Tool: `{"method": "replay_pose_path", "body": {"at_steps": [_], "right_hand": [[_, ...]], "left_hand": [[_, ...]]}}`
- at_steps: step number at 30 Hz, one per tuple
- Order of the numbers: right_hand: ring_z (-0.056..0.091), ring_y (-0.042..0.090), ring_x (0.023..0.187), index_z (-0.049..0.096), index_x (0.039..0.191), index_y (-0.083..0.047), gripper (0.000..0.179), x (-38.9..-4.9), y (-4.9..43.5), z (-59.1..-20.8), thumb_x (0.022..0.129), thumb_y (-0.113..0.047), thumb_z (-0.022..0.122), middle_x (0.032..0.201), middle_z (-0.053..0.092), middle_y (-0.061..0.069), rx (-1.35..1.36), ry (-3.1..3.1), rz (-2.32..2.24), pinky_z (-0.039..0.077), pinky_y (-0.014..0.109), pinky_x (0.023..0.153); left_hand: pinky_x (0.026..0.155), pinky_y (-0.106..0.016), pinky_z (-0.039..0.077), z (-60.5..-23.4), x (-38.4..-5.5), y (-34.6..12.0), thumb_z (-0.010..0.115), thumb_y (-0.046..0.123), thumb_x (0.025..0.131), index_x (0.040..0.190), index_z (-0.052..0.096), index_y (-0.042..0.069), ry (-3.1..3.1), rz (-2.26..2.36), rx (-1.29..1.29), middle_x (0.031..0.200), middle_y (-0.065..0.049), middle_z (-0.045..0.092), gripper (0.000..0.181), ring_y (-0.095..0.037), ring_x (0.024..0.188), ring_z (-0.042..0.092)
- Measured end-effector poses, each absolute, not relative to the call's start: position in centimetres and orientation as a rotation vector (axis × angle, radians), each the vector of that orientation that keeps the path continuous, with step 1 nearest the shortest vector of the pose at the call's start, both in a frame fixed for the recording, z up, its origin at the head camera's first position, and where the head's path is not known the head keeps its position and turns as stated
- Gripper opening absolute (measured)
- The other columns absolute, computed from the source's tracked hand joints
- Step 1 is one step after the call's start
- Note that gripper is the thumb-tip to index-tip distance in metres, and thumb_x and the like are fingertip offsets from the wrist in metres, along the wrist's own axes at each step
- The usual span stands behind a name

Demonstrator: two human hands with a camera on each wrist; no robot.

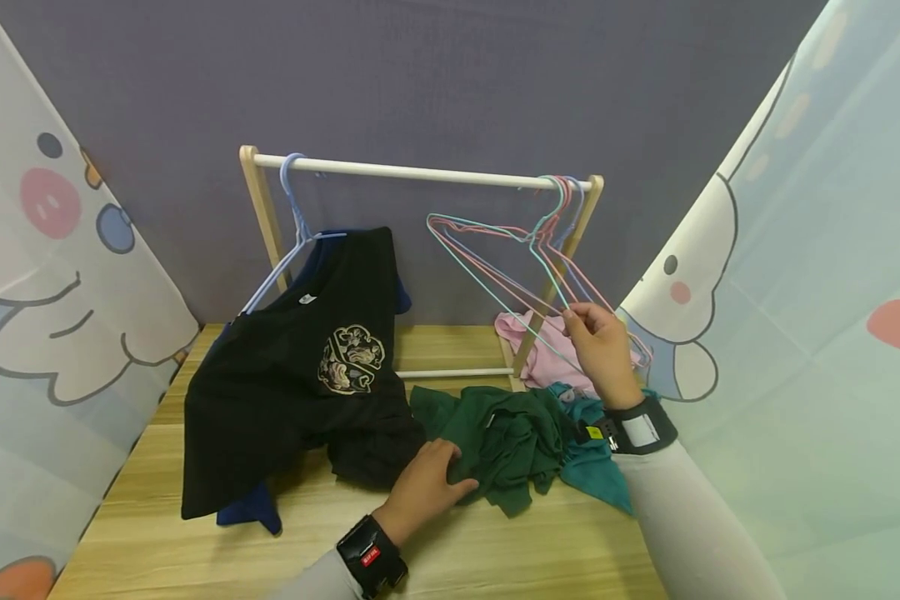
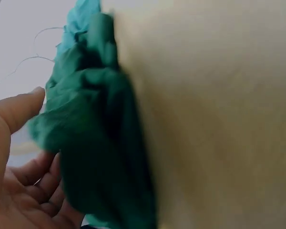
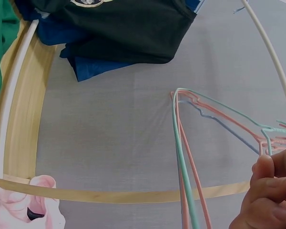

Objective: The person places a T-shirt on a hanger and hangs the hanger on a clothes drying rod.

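My right hand (image 1: 600,346) pinches the lower right side of a mint-green hanger (image 3: 187,176) between thumb and fingers. That hanger's hook is at the right end of the rack's white rail (image 1: 435,174), beside pink and blue hangers. My left hand (image 1: 423,487) is low over the table, at the left edge of a crumpled dark green garment (image 1: 525,442). Its thumb stands apart from the fingers, and the left wrist view shows the green cloth (image 2: 100,143) alongside them. A black T-shirt (image 1: 270,392) with a round printed emblem hangs on a blue hanger (image 1: 297,221) at the left.
A teal garment (image 1: 600,475) lies right of the green one, with a pink garment (image 1: 513,329) behind it by the rack's right leg. Dark blue cloth (image 1: 251,508) shows beneath the black shirt. Patterned curtains (image 1: 795,333) flank the wooden table (image 1: 555,550).
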State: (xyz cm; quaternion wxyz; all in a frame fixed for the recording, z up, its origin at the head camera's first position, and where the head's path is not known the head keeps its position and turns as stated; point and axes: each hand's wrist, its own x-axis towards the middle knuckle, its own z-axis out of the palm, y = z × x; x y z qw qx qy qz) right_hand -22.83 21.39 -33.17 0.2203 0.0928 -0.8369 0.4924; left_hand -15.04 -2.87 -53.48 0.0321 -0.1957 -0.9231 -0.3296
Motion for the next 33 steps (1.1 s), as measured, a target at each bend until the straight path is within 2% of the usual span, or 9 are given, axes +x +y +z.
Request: {"method": "replay_pose_path", "body": {"at_steps": [7, 12, 15, 20, 24, 29, 33], "right_hand": [[0.052, 0.019, 0.069, 0.063, 0.101, 0.001, 0.023, -22.8, 21.4, -33.2, 0.095, -0.018, 0.052, 0.083, 0.061, 0.027, 0.253, -2.317, 1.336, 0.038, 0.024, 0.054], [0.052, 0.018, 0.068, 0.064, 0.100, -0.001, 0.022, -23.3, 21.8, -33.8, 0.094, -0.020, 0.053, 0.079, 0.061, 0.019, 0.249, -2.306, 1.360, 0.039, 0.024, 0.054], [0.051, 0.019, 0.067, 0.065, 0.100, -0.004, 0.023, -24.1, 22.4, -34.6, 0.094, -0.023, 0.054, 0.078, 0.061, 0.016, 0.248, -2.302, 1.377, 0.039, 0.025, 0.053], [0.049, 0.021, 0.066, 0.065, 0.100, -0.010, 0.028, -24.9, 22.9, -35.6, 0.094, -0.035, 0.054, 0.079, 0.062, 0.013, 0.231, -2.309, 1.349, 0.038, 0.027, 0.053], [0.047, 0.022, 0.063, 0.064, 0.097, -0.012, 0.029, -25.0, 23.0, -35.7, 0.093, -0.038, 0.053, 0.078, 0.062, 0.013, 0.233, -2.300, 1.346, 0.037, 0.027, 0.052], [0.047, 0.021, 0.063, 0.065, 0.098, -0.011, 0.026, -25.0, 23.0, -35.5, 0.094, -0.035, 0.053, 0.081, 0.062, 0.018, 0.235, -2.311, 1.356, 0.037, 0.026, 0.051], [0.049, 0.021, 0.063, 0.065, 0.098, -0.007, 0.023, -24.2, 22.5, -34.5, 0.094, -0.027, 0.054, 0.079, 0.061, 0.014, 0.244, -2.312, 1.370, 0.037, 0.025, 0.050]], "left_hand": [[0.070, -0.032, 0.051, -54.9, -14.9, -2.7, 0.069, 0.033, 0.082, 0.093, 0.064, 0.015, -2.731, -0.955, -0.565, 0.088, 0.003, 0.060, 0.023, -0.012, 0.084, 0.053], [0.064, -0.029, 0.050, -54.8, -14.8, -2.9, 0.066, 0.030, 0.085, 0.087, 0.065, 0.018, -2.663, -1.000, -0.572, 0.081, 0.005, 0.060, 0.012, -0.008, 0.077, 0.055], [0.066, -0.031, 0.052, -54.4, -14.8, -2.9, 0.064, 0.027, 0.087, 0.091, 0.067, 0.016, -2.626, -1.059, -0.550, 0.083, 0.004, 0.063, 0.012, -0.008, 0.078, 0.057], [0.078, -0.037, 0.053, -53.0, -14.7, -3.1, 0.061, 0.025, 0.090, 0.105, 0.065, 0.010, -2.552, -1.212, -0.480, 0.098, -0.003, 0.066, 0.021, -0.012, 0.092, 0.058], [0.081, -0.039, 0.053, -51.4, -15.1, -3.2, 0.059, 0.026, 0.091, 0.108, 0.063, 0.011, -2.493, -1.300, -0.406, 0.104, -0.004, 0.066, 0.023, -0.011, 0.098, 0.057], [0.081, -0.038, 0.053, -49.3, -15.8, -3.6, 0.055, 0.030, 0.093, 0.107, 0.063, 0.016, -2.454, -1.325, -0.376, 0.104, 0.001, 0.066, 0.021, -0.008, 0.098, 0.056], [0.077, -0.037, 0.054, -47.4, -16.2, -4.1, 0.054, 0.032, 0.094, 0.107, 0.063, 0.018, -2.440, -1.253, -0.410, 0.102, 0.002, 0.065, 0.021, -0.007, 0.095, 0.057]]}}
